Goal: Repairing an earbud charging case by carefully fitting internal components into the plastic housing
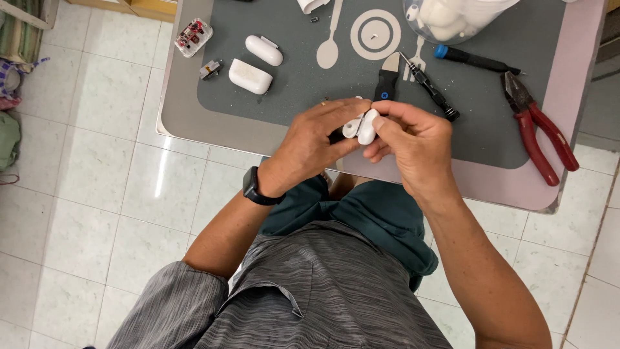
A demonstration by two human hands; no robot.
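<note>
My left hand (pixel 316 139) and my right hand (pixel 413 139) meet at the near edge of a small table (pixel 581 97), both gripping a small white earbud case (pixel 361 126). The fingertips of both hands pinch the case, which looks partly open or split. A black watch (pixel 253 187) sits on my left wrist. Much of the case is hidden by my fingers.
On the grey mat (pixel 491 116) lie two white earbud case halves (pixel 255 64), a black pry tool (pixel 387 81), two screwdrivers (pixel 431 87), red-handled pliers (pixel 539 132), a small circuit board (pixel 192 35) and a clear bag of white parts (pixel 452 16). Tiled floor surrounds the table.
</note>
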